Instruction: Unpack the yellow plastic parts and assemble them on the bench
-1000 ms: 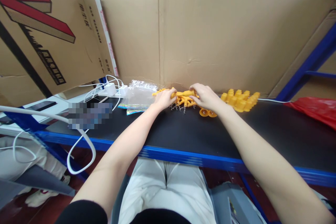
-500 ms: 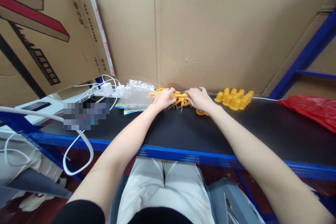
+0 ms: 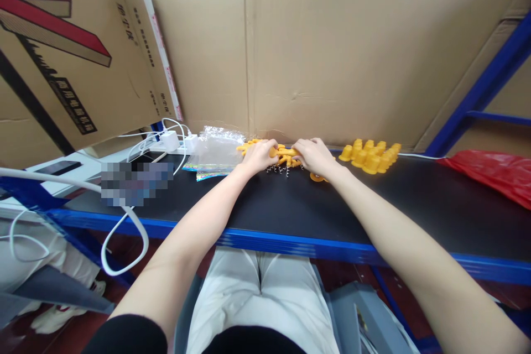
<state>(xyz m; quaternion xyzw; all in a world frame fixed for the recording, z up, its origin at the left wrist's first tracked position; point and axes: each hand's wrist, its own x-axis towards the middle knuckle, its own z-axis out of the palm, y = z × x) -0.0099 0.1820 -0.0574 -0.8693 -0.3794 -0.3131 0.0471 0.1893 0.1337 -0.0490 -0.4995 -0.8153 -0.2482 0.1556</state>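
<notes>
Yellow slender plastic piece [image 3: 289, 151], over a heap of yellow branching plastic parts [image 3: 288, 161] on black tabletop [image 3: 286, 210], grasped between curled fingers of left hand [image 3: 259, 156] and right hand [image 3: 314, 156], liable to snag thin silvery coils [image 3: 287, 172] if tugged carelessly.

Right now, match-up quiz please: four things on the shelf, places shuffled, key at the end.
1. Left hand
2. Clear bags
3. Group of cups
4. Red plastic

A. Farthest right of the four
B. Left of both hands
C. On the yellow pieces
D. Between the right hand and item 4

Pairs: 1-C, 2-B, 3-D, 4-A
</notes>
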